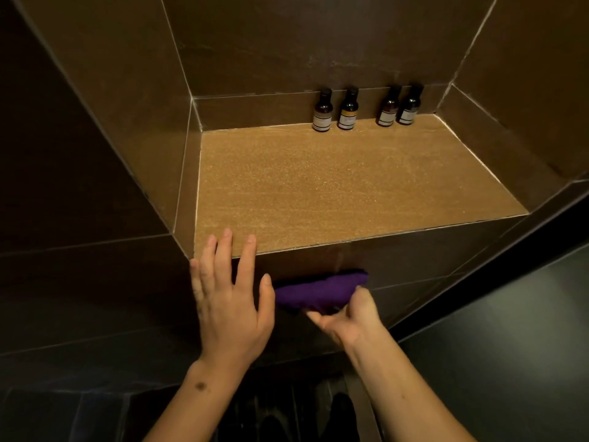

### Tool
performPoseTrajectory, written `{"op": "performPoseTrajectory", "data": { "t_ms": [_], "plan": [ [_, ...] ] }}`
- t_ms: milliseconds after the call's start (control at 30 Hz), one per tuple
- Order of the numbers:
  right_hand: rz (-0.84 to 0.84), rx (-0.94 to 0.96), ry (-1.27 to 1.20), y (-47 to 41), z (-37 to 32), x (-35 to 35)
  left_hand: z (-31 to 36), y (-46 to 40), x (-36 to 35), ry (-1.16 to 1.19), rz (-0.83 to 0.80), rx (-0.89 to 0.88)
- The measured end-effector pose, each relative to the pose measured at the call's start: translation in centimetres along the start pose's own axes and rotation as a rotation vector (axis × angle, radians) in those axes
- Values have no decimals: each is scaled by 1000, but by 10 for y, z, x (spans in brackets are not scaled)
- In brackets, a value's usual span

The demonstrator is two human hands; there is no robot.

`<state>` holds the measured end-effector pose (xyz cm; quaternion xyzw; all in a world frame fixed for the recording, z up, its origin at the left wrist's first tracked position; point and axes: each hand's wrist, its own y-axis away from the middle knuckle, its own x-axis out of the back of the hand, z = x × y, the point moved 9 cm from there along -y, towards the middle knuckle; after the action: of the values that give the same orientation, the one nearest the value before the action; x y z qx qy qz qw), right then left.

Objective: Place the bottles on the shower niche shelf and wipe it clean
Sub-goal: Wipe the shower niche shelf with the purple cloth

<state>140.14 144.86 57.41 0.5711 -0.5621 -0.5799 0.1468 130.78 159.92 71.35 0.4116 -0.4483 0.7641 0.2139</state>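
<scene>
Several small dark bottles (pixel 366 108) with pale labels stand upright in a row against the back wall of the niche, right of centre. The tan niche shelf (pixel 334 183) lies in front of them. My left hand (pixel 228 301) is spread flat, fingertips resting on the shelf's front left edge, holding nothing. My right hand (pixel 349 317) grips a folded purple cloth (pixel 318 291) below the shelf's front edge, against the dark tiled face.
Dark brown tiled walls (pixel 111 90) enclose the niche on the left, back and right. A dark ledge or frame (pixel 510 250) slants down at the right. Dark floor tiles (pixel 63 416) show below my forearms.
</scene>
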Motion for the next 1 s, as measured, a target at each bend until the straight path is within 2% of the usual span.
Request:
{"op": "performPoseTrajectory", "data": {
  "t_ms": [267,400,567,700,767,833,933,1000],
  "plan": [
    [-231,154,118,81,-37,-59,-1,-1,0,52,-58,11],
    [-323,267,76,108,-58,-77,-1,-1,1,77,-89,15],
    [-474,514,127,152,-114,-104,-1,-1,2,99,-123,20],
    [-396,653,237,169,-161,-118,-1,-1,2,106,-142,26],
    [-302,729,353,168,-182,-121,-1,0,0,105,-151,27],
    [-232,903,546,173,-203,-126,-2,0,-1,109,-152,30],
    [-101,1278,956,187,-218,-138,-2,0,-2,108,-140,34],
    [-69,1371,971,189,-214,-131,-2,1,-2,106,-131,37]
  ]
}}
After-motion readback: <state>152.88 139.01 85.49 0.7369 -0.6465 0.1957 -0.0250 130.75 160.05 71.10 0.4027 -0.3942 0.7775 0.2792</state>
